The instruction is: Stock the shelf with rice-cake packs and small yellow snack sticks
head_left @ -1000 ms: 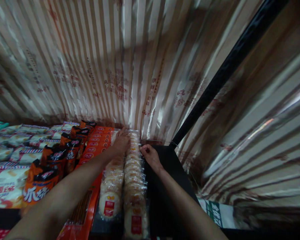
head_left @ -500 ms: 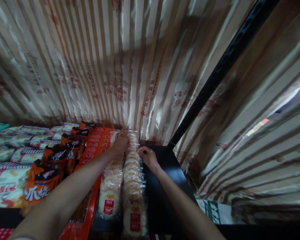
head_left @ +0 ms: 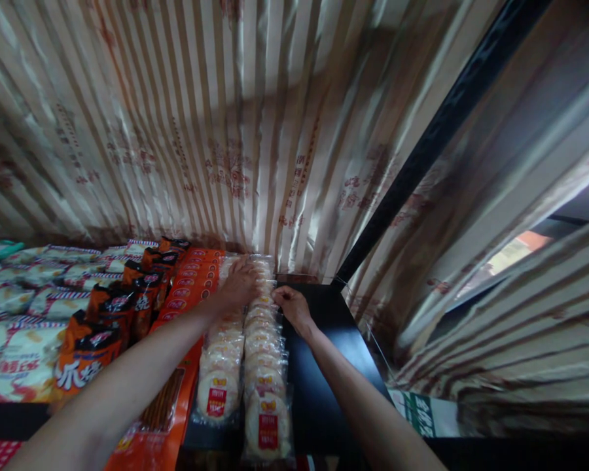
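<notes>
Two rows of clear-wrapped round crackers, a left row (head_left: 218, 394) and a right row (head_left: 267, 422), run away from me with their packets overlapping. Over the far part of both rows lies my left hand (head_left: 240, 282), fingers stretched out and blurred, resting on the wrappers. My right hand (head_left: 293, 307) is at the outer edge of the right row, thumb and forefinger pinched on the wrapper edge of a cracker packet. Immediately left of the crackers are orange flat packs (head_left: 189, 288) of stick-shaped snacks, partly covered by my left forearm.
Orange-and-black snack bags (head_left: 86, 350) and white snack bags (head_left: 27, 360) stand further left. The crackers lie on a black shelf (head_left: 324, 366). A dark slanted post (head_left: 412, 157) rises at its back right corner, before a striped printed curtain (head_left: 255, 131).
My left hand has slid slightly right across the packets. The right hand keeps its pinch at nearly the same spot. The curtain gap at the right has widened.
</notes>
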`<state>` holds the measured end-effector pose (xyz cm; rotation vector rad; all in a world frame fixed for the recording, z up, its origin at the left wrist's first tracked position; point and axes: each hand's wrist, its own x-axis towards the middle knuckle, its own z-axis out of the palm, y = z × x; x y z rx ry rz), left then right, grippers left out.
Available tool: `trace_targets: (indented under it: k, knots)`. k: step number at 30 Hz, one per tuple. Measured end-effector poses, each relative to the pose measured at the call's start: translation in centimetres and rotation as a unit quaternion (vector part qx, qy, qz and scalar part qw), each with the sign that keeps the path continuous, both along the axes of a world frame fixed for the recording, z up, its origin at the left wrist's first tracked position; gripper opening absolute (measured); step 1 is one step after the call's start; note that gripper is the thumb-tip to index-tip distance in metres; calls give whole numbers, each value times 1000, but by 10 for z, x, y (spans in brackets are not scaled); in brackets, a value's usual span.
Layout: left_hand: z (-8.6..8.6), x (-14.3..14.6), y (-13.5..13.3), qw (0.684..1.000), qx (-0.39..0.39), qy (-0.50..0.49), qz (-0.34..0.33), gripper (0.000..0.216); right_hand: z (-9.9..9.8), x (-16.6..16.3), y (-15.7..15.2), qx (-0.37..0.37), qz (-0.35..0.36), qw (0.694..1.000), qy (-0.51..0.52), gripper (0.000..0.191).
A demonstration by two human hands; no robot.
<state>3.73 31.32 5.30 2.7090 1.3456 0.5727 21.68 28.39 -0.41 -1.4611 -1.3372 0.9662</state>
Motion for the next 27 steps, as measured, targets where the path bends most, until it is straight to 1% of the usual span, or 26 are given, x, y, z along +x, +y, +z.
trace_targets:
  k: [3,7,12,16,19,21,24,26,27]
  knots:
    - [2,2,-4,1000,-2,7,17,24,-2,0,1,3,-3,1000,-3,16]
    - [3,3,-4,999,14,7,30,27,-3,0,0,-5,3,1000,29,19]
    - [3,1,-4,1000,-17,15,18,13,-2,0,1,8,18,998,61,20]
    - [4,4,-4,999,-30,5,25,16,-1,-3,1,14,23,998,53,20]
    - [2,6,-3,999,-27,-2,35,18,2,-4,-1,27,10,999,45,24]
    - [0,7,-2,999,-32,-1,39,19,4,-2,-6,42,0,999,18,27]
    - [-2,7,-1,999,-37,6,36,21,10,5,-13,68,6,995,-76,26]
    - [-3,7,0,999,-34,10,38,22,12,10,-17,56,30,991,-122,24]
    - [-4,7,0,999,-34,11,40,21,12,12,-17,40,45,990,-128,23]
